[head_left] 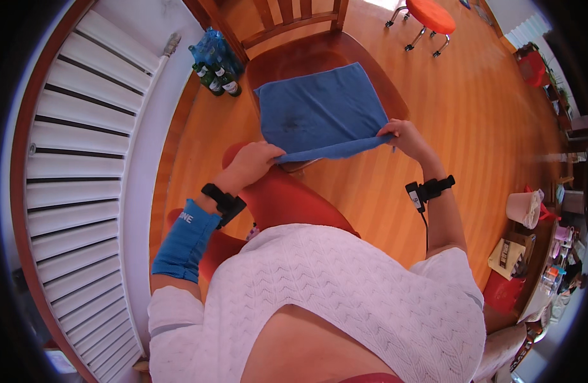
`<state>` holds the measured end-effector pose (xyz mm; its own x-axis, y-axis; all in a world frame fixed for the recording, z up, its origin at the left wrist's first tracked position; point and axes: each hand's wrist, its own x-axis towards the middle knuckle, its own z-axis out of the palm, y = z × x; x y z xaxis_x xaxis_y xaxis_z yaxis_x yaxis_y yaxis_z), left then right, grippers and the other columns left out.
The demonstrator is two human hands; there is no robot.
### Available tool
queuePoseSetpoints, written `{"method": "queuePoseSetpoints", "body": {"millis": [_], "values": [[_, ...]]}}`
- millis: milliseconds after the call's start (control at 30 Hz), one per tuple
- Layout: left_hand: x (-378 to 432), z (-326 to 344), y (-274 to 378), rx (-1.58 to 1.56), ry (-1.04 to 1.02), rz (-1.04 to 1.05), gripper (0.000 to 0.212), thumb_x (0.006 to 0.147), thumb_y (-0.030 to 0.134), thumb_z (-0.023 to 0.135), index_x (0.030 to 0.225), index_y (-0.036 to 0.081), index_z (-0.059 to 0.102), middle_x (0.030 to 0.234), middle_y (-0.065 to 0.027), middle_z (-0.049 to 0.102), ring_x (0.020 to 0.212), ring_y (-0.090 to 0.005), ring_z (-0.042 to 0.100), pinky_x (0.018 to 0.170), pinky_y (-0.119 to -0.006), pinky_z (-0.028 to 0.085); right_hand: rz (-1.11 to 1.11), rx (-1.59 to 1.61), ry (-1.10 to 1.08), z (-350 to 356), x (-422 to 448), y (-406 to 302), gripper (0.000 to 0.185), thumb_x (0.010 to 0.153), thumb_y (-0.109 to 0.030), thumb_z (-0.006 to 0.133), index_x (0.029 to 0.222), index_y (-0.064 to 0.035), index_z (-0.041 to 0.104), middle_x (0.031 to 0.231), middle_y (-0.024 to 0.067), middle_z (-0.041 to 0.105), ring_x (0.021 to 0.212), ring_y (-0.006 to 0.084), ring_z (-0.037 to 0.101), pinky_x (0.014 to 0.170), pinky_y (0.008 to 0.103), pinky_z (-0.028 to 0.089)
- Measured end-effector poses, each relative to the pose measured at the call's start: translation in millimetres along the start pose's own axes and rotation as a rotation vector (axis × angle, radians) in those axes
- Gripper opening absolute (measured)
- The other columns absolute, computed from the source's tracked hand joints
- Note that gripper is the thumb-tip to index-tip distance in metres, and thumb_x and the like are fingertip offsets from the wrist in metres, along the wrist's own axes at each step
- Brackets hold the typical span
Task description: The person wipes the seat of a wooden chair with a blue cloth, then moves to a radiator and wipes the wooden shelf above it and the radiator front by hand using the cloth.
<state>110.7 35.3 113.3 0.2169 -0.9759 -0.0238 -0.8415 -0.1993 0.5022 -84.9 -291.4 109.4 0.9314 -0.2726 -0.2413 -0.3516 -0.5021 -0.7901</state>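
Observation:
A blue cloth [318, 110] with a dark stain left of its middle lies spread over the seat of a wooden chair [313, 55]. Its near edge is turned up into a narrow fold. My left hand [253, 163] pinches the left end of that fold, just beyond my red-clad leg. At the right end, my right hand [406, 136] grips the near right corner between thumb and fingers. Between the two hands the folded edge hangs slightly slack, at the chair seat's front edge. The cloth hides much of the seat.
Green glass bottles [217, 79] and blue-wrapped plastic bottles [215, 45] stand on the floor left of the chair. A white radiator [83, 165] lines the left wall. An orange wheeled stool [430, 16] is at the far right. A pink bin [521, 208] stands near the right side.

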Motion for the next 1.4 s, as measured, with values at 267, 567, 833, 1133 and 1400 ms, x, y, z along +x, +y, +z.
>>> {"method": "queuePoseSetpoints", "body": {"millis": [267, 567, 833, 1133, 1400], "values": [[58.5, -26.1, -64.5, -0.673, 0.463, -0.568, 0.032, 0.083, 0.017, 0.059, 0.11, 0.001, 0.057, 0.099, -0.0196, 0.061, 0.089, -0.035, 0.058, 0.077, -0.039, 0.047, -0.053, 0.119, 0.213, -26.3, 108.6, 17.7, 0.024, 0.079, -0.017, 0.066, 0.098, -0.0019, 0.065, 0.084, 0.0101, 0.063, 0.071, 0.0215, 0.059, 0.066, 0.0324, 0.049], [41.1, 10.8, -21.1, 0.179, 0.187, -0.203, 0.045, 0.078, 0.023, 0.066, 0.117, 0.005, 0.053, 0.125, -0.017, 0.047, 0.117, -0.0334, 0.042, 0.097, -0.04, 0.037, 0.01, -0.771, 0.884, 33.7, 77.1, 31.9, 0.046, 0.072, -0.039, 0.07, 0.094, -0.0005, 0.059, 0.096, 0.0168, 0.06, 0.091, 0.0353, 0.055, 0.081, 0.0382, 0.044], [28.8, 21.6, -37.6, 0.017, 0.191, -0.193, 0.05, 0.077, 0.023, 0.066, 0.122, 0.007, 0.05, 0.134, -0.0145, 0.04, 0.128, -0.0338, 0.031, 0.103, -0.042, 0.031, -0.238, -0.286, 0.666, 36.8, 98.0, -29.5, 0.029, 0.077, -0.023, 0.068, 0.098, -0.0072, 0.056, 0.112, 0.0131, 0.058, 0.1, 0.0319, 0.056, 0.082, 0.0364, 0.045], [20.7, 12.8, -29.6, -0.119, 0.275, -0.191, 0.039, 0.08, 0.014, 0.063, 0.116, 0.003, 0.052, 0.127, -0.0161, 0.045, 0.12, -0.0337, 0.04, 0.101, -0.038, 0.034, 0.063, -0.314, 0.549, 61.5, 90.6, -45.5, 0.041, 0.08, -0.035, 0.065, 0.102, -0.0016, 0.057, 0.109, 0.0162, 0.058, 0.1, 0.0305, 0.056, 0.083, 0.037, 0.045], [-0.4, 4.3, -25.5, -0.099, 0.325, -0.194, 0.033, 0.084, 0.014, 0.058, 0.114, 0.002, 0.053, 0.122, -0.0155, 0.049, 0.114, -0.0326, 0.045, 0.096, -0.036, 0.038, 0.2, -0.434, 0.464, 72.4, 92.8, -93.4, 0.027, 0.077, -0.032, 0.067, 0.087, -0.0077, 0.059, 0.084, 0.0103, 0.064, 0.08, 0.0291, 0.062, 0.069, 0.0377, 0.048]]}}
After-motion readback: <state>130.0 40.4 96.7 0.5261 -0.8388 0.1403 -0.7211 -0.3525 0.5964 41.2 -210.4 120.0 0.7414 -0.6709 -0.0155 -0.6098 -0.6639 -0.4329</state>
